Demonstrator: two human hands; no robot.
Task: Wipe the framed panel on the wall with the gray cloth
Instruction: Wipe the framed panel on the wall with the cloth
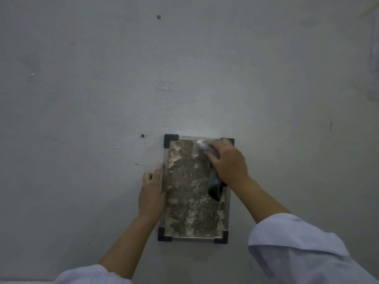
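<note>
A framed panel [190,203] hangs on the pale wall, with a mottled brown and whitish face, a metal rim and black corner pieces. My right hand [227,162] presses a gray cloth [215,188] against the panel's upper right corner; the cloth's tail hangs down below the hand and a pale end shows above the fingers. My left hand [151,191] grips the panel's left edge, thumb on its face and fingers along the rim.
Bare gray wall [102,99] surrounds the panel. A small screw or hole [143,135] sits just left of the top left corner, another [158,16] high above. Pale sleeves cover both forearms at the bottom.
</note>
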